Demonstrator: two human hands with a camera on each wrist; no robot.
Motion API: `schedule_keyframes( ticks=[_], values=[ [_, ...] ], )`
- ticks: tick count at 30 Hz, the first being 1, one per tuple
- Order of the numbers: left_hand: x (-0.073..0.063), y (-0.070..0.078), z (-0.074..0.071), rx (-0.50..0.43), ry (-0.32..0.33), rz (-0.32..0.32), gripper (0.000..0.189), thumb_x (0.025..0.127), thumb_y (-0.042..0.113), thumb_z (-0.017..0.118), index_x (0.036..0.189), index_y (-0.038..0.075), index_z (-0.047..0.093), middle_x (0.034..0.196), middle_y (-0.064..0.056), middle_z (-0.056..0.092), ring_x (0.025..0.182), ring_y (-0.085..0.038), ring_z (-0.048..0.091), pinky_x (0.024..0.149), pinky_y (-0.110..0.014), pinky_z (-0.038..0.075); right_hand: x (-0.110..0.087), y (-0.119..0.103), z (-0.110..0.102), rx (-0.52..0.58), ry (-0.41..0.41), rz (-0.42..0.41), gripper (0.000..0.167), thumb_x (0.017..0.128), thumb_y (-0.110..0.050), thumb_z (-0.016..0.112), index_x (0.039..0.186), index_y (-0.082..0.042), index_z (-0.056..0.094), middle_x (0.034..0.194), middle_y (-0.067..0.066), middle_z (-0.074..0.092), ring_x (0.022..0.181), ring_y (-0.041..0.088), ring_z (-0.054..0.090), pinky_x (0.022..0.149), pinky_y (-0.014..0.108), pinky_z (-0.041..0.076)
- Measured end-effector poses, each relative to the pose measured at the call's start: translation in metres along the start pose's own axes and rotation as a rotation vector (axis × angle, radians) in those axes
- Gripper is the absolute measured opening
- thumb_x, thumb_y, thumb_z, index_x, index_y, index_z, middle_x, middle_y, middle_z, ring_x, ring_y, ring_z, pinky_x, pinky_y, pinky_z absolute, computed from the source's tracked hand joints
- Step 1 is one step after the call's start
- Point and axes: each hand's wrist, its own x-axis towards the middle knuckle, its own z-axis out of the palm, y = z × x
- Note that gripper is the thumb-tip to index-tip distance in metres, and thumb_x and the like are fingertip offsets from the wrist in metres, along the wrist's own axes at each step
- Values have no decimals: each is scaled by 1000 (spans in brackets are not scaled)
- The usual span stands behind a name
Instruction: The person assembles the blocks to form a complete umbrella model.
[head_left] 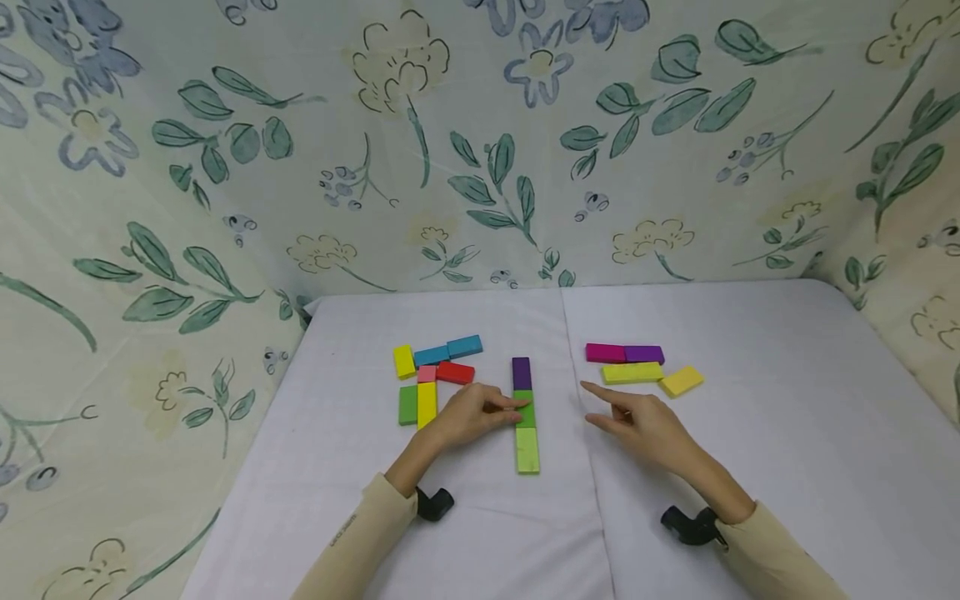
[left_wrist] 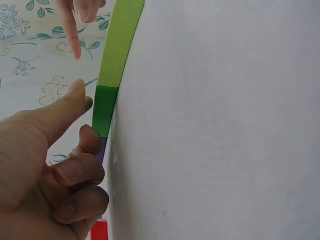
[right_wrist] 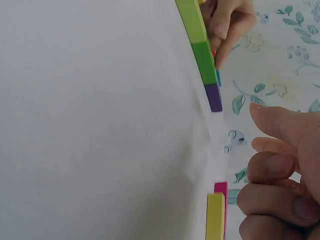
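From the right hand [head_left: 651,429], bare white cloth [head_left: 810,400] gives passage toward 3 o'clock; a yellow rectangular block [head_left: 632,372] bars 12, a purple-and-green row of rectangular blocks [head_left: 529,419] 9.

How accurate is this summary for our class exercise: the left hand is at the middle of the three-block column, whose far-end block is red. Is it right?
Not quite: the far-end block is purple, not red, as the head view shows. The left hand is indeed at the middle of the three-block column.

The left grip [head_left: 472,415] touches a green block [head_left: 528,414].
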Motion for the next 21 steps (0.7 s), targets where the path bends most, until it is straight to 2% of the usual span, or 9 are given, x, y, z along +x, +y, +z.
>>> schedule_keyframes(
  ticks=[4, 9, 14, 21],
  values=[
    [-7, 2, 3, 13, 2, 20, 36, 92, 30, 80, 127, 24, 75, 70, 6, 49, 67, -6, 44, 60, -19, 30, 1, 23, -14, -32, 52, 61, 52, 93, -23, 79, 142, -13, 65, 64, -6, 40, 55, 3, 32, 49, 20, 29],
    [-17, 7, 8, 84, 1, 27, 43, 87, 38, 84, 127, 27, 75, 69, 9, 48, 64, -4, 44, 59, -18, 29, 6, 45, -30, -48, 83, 150, 50, 95, -21, 75, 142, -9, 63, 66, -2, 39, 58, 9, 34, 50, 22, 28],
    [-23, 11, 11, 142, 25, 20, 45, 85, 38, 86, 127, 29, 74, 68, 9, 48, 61, -4, 43, 57, -19, 28, 13, 58, -39, -77, 83, 206, 47, 94, -15, 76, 137, 0, 65, 67, 1, 39, 63, 16, 37, 52, 23, 28],
    [-23, 15, 13, 172, 33, 17, 42, 86, 36, 85, 125, 28, 75, 67, 9, 49, 60, -4, 43, 57, -18, 28, 21, 65, -40, -62, 65, 269, 48, 92, -15, 77, 135, 2, 66, 69, 2, 39, 66, 18, 39, 53, 24, 28]
  ],
)
